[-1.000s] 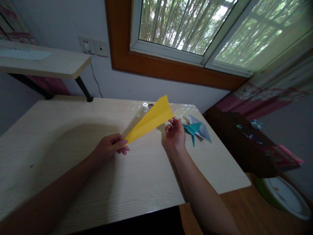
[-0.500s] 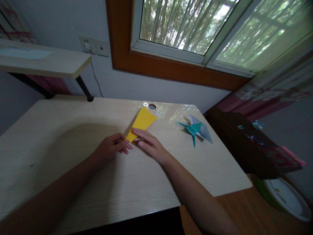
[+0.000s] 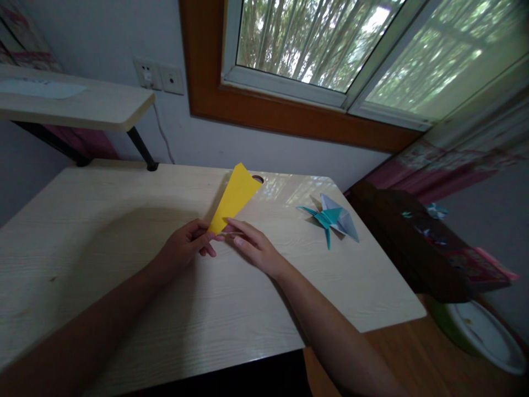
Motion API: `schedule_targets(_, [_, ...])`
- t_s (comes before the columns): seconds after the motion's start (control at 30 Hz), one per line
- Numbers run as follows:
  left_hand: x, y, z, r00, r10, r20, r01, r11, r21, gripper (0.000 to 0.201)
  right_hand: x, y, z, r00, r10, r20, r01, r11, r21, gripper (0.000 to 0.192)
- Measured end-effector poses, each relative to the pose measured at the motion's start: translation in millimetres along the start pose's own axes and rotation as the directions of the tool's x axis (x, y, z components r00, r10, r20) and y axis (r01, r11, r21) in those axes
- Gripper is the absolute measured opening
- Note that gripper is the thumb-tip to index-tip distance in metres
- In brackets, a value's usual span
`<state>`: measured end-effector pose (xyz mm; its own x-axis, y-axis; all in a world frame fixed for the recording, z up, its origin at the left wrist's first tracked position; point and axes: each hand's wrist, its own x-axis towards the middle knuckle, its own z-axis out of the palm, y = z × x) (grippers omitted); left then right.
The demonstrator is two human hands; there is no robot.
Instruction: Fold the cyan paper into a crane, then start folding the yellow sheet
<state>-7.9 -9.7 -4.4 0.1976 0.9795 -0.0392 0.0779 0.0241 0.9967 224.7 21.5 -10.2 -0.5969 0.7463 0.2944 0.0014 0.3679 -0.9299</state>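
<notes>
A folded yellow paper, kite-shaped with a narrow lower end and a wide upper end, is tilted up above the table. My left hand pinches its narrow lower end between thumb and fingers. At the paper's lower right edge, my right hand touches it with the index fingertip; its fingers are stretched out and the thumb stands apart. Some right fingertips are hidden near the paper. To the right lies a folded paper crane, turquoise and pale grey-blue.
The pale wooden table has a round cable hole behind the paper. A raised shelf stands at the back left, under wall sockets. A window is behind. A dark cabinet and a round white-topped stool are at right.
The yellow paper has tilted upward and shifted slightly left, its wide end now higher. My right index finger has slid from the paper's face to its right edge. The crane has not moved.
</notes>
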Motion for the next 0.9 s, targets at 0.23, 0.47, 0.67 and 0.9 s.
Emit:
schedule_targets(0.23, [-2, 2, 0.9, 0.989, -0.02, 0.144, 0.006, 0.995, 0.099, 0.031, 3, -13, 9, 0.977, -0.059, 0.203, 0.066, 0.997, -0.03, 0.05])
schedule_targets(0.47, [0, 0, 1.0, 0.96, -0.064, 0.272, 0.036, 0.994, 0.107, 0.032, 2, -10, 18, 0.97, -0.018, 0.242, -0.002, 0.997, 0.082, 0.053])
schedule_targets(0.67, [-3, 8, 2.8, 0.957, -0.115, 0.268, 0.075, 0.985, 0.154, 0.033, 1, -10, 13, 0.995, 0.046, 0.089, -0.057, 0.991, 0.119, 0.047])
schedule_targets(0.9, [-3, 11, 1.8, 0.957, -0.126, 0.262, 0.088, 0.985, 0.15, 0.035, 2, -11, 5, 0.98, 0.118, -0.164, -0.077, 0.969, 0.235, 0.048])
